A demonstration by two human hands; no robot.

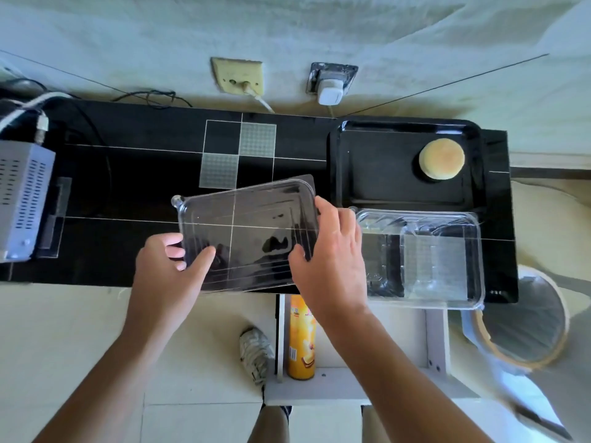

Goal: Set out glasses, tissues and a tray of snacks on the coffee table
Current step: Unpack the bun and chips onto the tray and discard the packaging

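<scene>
1. On the black desk (128,187), right end: black tray (377,174), lying flat, holding one round bun (441,158) near its far right corner. This is the snack tray of the task; it carries only the one item so far.
2. Just in front of the tray, touching or nearly touching its near edge: clear plastic container base (441,260), apparently empty, its near edge reaching the desk's front edge.
3. Centre of the desk, tilted: clear plastic lid (246,235), held between both my hands, partly overhanging the desk's front edge.
4. My left hand (166,270) grips the lid's near left corner, thumb on top, fingers curled beneath.
5. My right hand (332,260) grips the lid's right edge, thumb on top, fingers wrapped over the far side.
6. Below the desk: yellow snack can (300,340), upright on a white shelf (319,385).
7. Left end: grey perforated box (22,199) with cables.
8. Glasses and tissues: none in view.
9. Risks, as I judge them: the lid is thin and slick, so a loose pinch could let it slip off the front edge to the floor; swinging it right could knock the light container base off the desk or nudge the tray and bun.
</scene>
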